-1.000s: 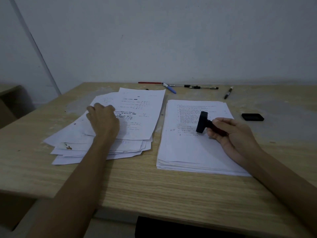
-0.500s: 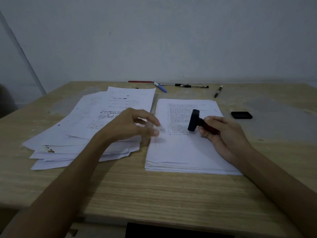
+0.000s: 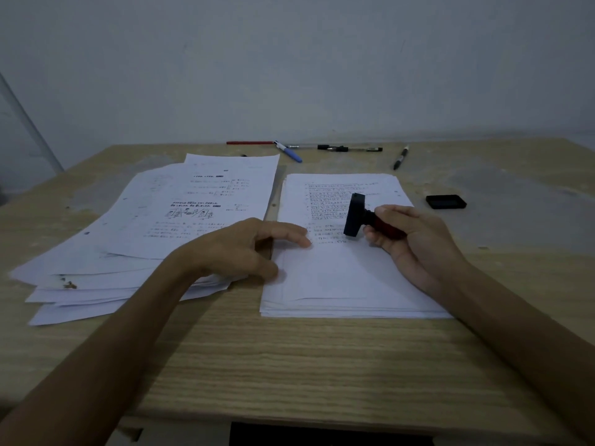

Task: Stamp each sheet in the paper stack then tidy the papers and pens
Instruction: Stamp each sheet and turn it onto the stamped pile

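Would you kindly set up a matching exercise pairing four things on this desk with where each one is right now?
Things:
1. stamp
2. ink pad
3. blue pen
4. loose pile

Places:
A. far edge, by the wall
B. in the right hand
C. left side of the desk
D. on bare desk, right of the neat stack

Pairs: 1-B, 2-D, 3-A, 4-C

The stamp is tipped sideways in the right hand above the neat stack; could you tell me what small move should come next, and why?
Probably turn the stamp face down and press it on the top sheet of the neat stack. The right hand grips its red handle, and the left hand has fingertips on that sheet's left edge, seemingly steadying it.
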